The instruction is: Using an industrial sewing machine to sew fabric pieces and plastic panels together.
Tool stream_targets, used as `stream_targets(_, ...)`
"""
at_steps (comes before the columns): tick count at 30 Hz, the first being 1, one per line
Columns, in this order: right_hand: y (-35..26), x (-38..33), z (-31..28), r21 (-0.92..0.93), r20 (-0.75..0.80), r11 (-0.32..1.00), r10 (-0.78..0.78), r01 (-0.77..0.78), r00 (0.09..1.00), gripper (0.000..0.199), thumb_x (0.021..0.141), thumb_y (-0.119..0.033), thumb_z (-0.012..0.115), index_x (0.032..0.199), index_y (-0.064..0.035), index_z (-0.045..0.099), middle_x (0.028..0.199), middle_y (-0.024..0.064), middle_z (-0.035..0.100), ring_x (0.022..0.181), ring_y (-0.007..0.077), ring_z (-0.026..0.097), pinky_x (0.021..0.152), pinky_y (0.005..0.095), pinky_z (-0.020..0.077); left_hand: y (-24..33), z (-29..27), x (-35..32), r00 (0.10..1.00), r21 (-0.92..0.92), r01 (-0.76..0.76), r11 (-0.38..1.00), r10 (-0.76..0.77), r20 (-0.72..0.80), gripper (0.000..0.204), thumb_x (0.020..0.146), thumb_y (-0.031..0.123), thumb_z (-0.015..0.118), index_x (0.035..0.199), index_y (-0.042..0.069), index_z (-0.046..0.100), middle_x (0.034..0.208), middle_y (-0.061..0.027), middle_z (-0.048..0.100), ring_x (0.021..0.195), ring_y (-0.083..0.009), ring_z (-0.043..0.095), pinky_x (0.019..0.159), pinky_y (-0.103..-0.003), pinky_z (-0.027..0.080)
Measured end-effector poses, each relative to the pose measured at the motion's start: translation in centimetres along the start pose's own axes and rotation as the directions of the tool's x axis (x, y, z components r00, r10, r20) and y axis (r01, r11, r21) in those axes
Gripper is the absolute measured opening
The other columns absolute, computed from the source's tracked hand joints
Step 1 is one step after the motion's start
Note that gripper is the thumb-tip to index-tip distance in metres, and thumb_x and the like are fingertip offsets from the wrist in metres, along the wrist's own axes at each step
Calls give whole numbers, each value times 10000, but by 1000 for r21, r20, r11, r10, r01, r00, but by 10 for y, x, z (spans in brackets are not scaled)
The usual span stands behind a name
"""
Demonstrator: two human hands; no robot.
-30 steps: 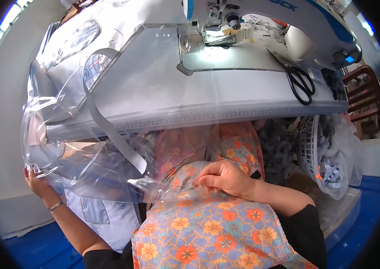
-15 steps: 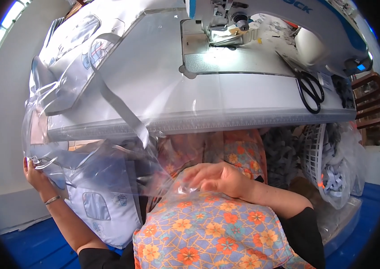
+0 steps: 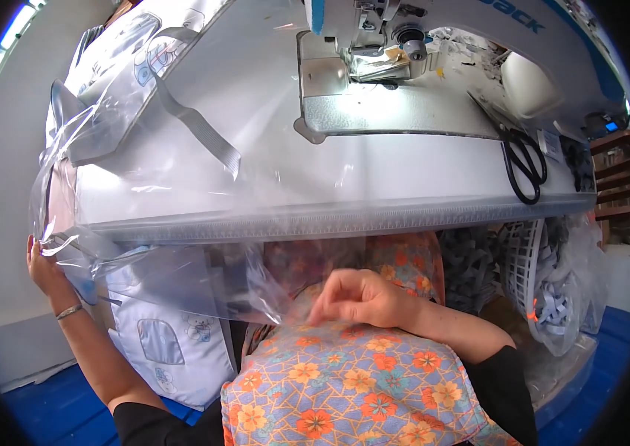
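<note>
A large sheet of clear plastic (image 3: 263, 286) stretches from the table's left end down over its front edge to my lap. My left hand (image 3: 46, 269), raised at the far left, is closed on the sheet's bunched edge, beside thin white loops. Over my lap, my right hand (image 3: 367, 297) has its fingers curled in a pinch at the sheet's near right side; the fingertips are slightly blurred. A grey strap (image 3: 203, 134) lies across the tabletop at the left, seen through or beside the plastic. White fabric with blue prints (image 3: 151, 63) rests at the back left.
A lit sewing machine (image 3: 411, 59) stands at the back, with black-handled scissors (image 3: 524, 163) to its right. A ruler strip (image 3: 315, 221) runs along the table's front edge. White printed fabric (image 3: 170, 342) hangs below left; a white basket (image 3: 521, 260) of strips is at right.
My right hand has curled its fingers from a flatter pose. The strap's end has moved from the table's front edge up onto the tabletop. My left hand has shifted slightly left and up.
</note>
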State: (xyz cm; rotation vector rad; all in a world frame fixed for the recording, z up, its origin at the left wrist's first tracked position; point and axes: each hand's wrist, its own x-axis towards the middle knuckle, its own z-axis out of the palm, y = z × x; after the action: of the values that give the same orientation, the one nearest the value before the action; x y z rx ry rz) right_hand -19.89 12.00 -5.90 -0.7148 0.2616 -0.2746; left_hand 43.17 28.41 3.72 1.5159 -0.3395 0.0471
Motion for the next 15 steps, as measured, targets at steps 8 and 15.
stream_targets(8, -18, 10, -15, -192, 44, 969, -148, 154, 988, 93, 1002, -47, 612, 1091, -27, 629, 1101, 99, 680, 1071, 174, 643, 940, 318, 513, 2, 16, 48, 995, 42, -47, 998, 43, 95, 305, 1001, 66, 563, 1287, -32, 606, 936, -48, 623, 778, -88, 598, 645, -192, 485)
stream_targets(15, -15, 15, -22, -216, 6, 962, -170, 167, 985, 66, 967, -100, 687, 1001, -63, 731, 1087, 27, 661, 982, 116, 612, 871, 256, 497, 3, 30, 77, 979, 97, -78, 992, 58, 194, 301, 999, 82, 576, 1277, -25, 622, 968, -36, 649, 804, -58, 584, 621, -149, 438)
